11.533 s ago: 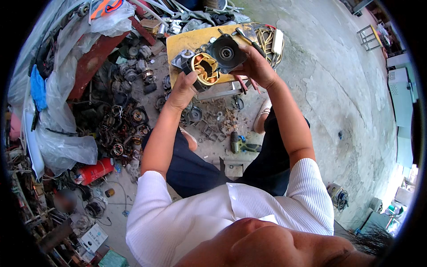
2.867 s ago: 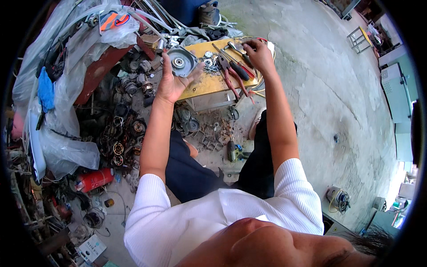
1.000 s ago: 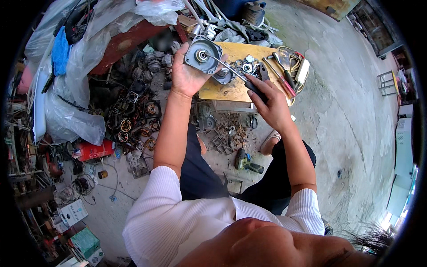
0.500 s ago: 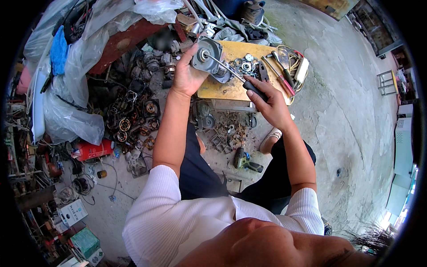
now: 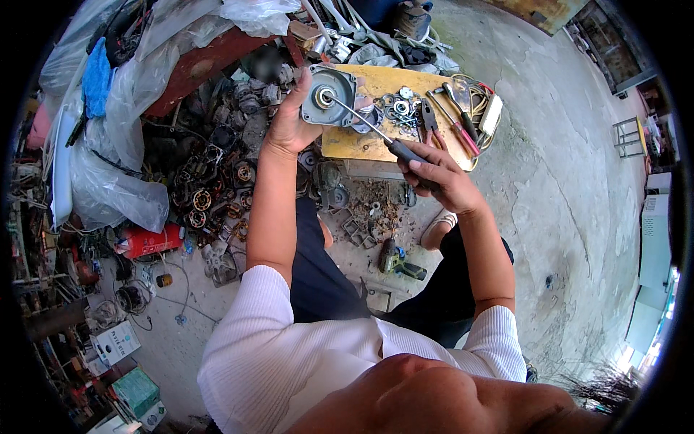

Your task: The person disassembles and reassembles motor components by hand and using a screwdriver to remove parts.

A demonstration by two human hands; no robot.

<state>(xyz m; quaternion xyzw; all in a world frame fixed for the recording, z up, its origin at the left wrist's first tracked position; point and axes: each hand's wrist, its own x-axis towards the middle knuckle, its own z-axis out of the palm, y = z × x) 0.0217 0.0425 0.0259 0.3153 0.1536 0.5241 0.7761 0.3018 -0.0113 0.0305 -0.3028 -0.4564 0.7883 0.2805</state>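
My left hand (image 5: 289, 121) grips a square grey metal motor end cover (image 5: 340, 88) by its left side, above the left end of a yellow wooden board (image 5: 390, 147). A screwdriver (image 5: 372, 128) with a dark handle is in my right hand (image 5: 444, 177), fingers wrapped round the handle. Its shaft slants up to the left, and the tip meets the round bearing seat in the cover's middle. Behind the cover, on the board, is another metal part (image 5: 369, 119), partly hidden. Several rings and bearings (image 5: 400, 106) lie beside it.
Pliers (image 5: 431, 124), a long red-handled tool (image 5: 459, 132) and a coiled cable with a white power strip (image 5: 491, 116) lie at the board's right. Between my feet on the floor is a cordless drill (image 5: 401, 262). Motor parts (image 5: 210, 181) are heaped at left, near a red case (image 5: 148, 240).
The cover has turned to face me more and moved slightly left and down. My right hand has shifted down and right with the screwdriver, showing more of the pliers.
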